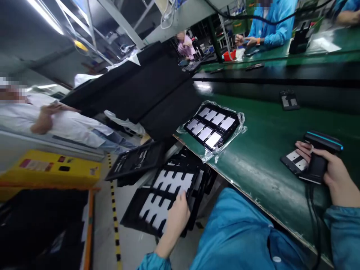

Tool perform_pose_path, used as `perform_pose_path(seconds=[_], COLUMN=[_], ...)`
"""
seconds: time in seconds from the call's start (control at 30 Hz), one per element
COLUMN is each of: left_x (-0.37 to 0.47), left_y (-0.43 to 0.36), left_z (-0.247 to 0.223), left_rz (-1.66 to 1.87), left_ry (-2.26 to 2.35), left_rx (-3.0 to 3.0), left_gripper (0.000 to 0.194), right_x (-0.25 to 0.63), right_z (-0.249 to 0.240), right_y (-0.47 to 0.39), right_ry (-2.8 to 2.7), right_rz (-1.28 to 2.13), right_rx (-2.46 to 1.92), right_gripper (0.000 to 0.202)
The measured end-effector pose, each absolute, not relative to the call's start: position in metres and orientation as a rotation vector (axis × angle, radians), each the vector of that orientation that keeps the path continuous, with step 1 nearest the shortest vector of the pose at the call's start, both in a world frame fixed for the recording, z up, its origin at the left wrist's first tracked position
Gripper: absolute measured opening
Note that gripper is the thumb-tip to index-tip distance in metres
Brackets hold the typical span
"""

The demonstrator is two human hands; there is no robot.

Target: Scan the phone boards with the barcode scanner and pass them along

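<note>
My left hand (178,213) is closed on the near edge of a black tray (131,217) with rows of pale, notched inserts. This tray tilts beside the bench, over more stacked black trays. My right hand (337,172) is wrapped round the handle of a black handheld scanner (316,165) with a blue light strip and a cable. Beneath its fingers, a dark device panel with pale plates (292,162) lies on the bench. Further along the bench, a black tray of light-coloured rectangular parts (213,139) sits in clear plastic wrap.
The green bench (258,180) runs diagonally beside my lap. Another dark device panel (289,100) lies further back. Left are a yellow box (53,168) and an orange-edged bin (90,225). A person in white (64,120) stands beyond; a blue-sleeved co-worker (272,26) sits across.
</note>
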State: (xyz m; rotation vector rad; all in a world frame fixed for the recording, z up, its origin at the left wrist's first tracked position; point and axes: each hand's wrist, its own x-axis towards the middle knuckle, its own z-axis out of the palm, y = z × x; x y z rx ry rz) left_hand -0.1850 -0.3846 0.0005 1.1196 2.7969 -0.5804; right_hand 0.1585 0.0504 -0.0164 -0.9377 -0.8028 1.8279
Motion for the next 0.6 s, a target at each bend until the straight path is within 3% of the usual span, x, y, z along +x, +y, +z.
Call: perform_pose_path(seconds=[0.13,0.3,0.43,0.6], left_x=[-0.231,-0.291,-0.282,-0.278], left_y=[-0.358,-0.204,-0.096,-0.056], left_z=[-0.007,0.038,0.038,0.06], left_rz=[-0.246,0.295,-0.024,-0.099], left_ry=[2.594,2.76,2.624,2.645], left_rx=[1.386,1.663,1.656,1.66], left_gripper=[0.037,0.03,0.042,0.042], right_x=[0.16,0.161,0.161,0.16], right_z=[-0.021,-0.027,-0.024,-0.022], right_y=[0.051,0.053,0.049,0.042], right_ry=[-0.784,-0.771,-0.747,-0.82], right_rz=[1.844,1.872,1.866,1.93], right_rx=[-0.898,-0.876,-0.871,-0.802], right_gripper=[0.034,0.032,0.022,0.02])
